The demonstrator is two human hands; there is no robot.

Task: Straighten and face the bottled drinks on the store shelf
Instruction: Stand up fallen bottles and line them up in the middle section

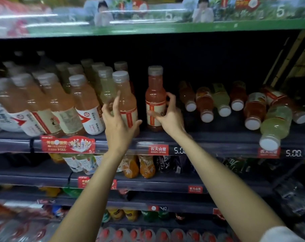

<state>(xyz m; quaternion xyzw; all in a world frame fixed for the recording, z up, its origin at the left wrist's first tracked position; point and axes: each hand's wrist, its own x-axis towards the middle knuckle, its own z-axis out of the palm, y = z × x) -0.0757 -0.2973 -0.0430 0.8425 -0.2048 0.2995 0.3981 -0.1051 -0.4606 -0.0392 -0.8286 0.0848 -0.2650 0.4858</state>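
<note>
I see a red-orange plastic drink bottle (155, 100) with a grey cap, cream label and red bands; lying bottles' (275, 126) caps are white.

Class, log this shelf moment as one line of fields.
left hand: holds peach bottle | right hand: grips upright red bottle | toppled bottles: lying right, not yet stood

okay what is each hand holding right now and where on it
Right hand grips the red bottle at its label. Left hand holds the peach bottle at its lower body.
</note>
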